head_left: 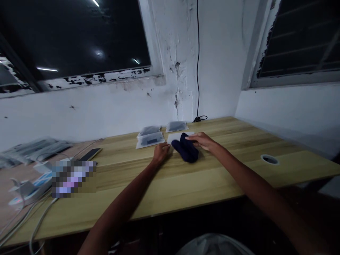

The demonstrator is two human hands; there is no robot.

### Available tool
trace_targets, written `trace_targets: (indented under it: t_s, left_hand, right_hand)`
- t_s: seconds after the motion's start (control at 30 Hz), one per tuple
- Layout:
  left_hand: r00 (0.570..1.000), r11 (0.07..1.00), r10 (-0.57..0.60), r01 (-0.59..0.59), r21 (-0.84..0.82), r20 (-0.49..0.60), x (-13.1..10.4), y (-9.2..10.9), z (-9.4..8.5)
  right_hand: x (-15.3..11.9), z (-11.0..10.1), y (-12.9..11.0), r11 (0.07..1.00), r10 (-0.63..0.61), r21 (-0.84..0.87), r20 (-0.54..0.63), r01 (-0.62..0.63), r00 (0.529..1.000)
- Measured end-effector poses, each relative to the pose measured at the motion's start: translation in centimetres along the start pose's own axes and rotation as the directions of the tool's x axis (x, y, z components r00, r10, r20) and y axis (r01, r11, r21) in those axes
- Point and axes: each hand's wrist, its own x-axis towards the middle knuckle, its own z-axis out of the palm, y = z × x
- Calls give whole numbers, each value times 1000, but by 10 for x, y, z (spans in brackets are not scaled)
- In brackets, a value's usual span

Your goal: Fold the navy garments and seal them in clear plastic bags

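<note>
in the head view, the right hand [202, 139] has thumb and fingers closed on the upper end of a dark blue cloth [190, 154], which is folded into two lobes. the cloth is tilted, its lower end towards the near edge of the worktop [148, 191]; whether that end touches the wood or hangs just above it, i cannot tell. the left hand [160, 153] is low at the worktop, fingers curled, their tips at the near left corner of a white flat piece [174, 136]. whether they pinch that corner or only rest by it is too small to make out.

the step in hand looks like folding or arranging the cloth just in front of the white flat piece, perhaps before bagging it. if so, the next move calls for the right hand to keep the fold together while the left hand steadies or lifts the corner.

as for containers, the front bag [151, 140] is frosted, with something dark inside and a darker patch showing through. the rear bag [149, 131] lies just behind it, and the right-hand bag [176, 126] is beyond the white flat piece; both look filled with something dark. the white flat piece may be an unfilled bag, but an opening cannot be seen. grey packets [39, 148] lie at the far left, contents unclear.
</note>
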Motion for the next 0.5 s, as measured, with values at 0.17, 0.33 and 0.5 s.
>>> trace_targets:
  t_s: [0.17, 0.33, 0.5]
  left_hand:
    - [955, 965, 261, -253, 70, -140, -18, 36, -15]
    - [765, 826, 514, -563, 14, 388, -52, 74, -11]
    - [671, 763, 510, -642, 77, 538, -62, 80, 2]
  right_hand:
    - [5, -1, 8, 988, 41, -146, -50, -48, 998]
    - [12, -27, 7, 883, -3, -468, -90, -39, 996]
    - [11, -75, 30, 800, -22, -599, 20, 29, 1000]
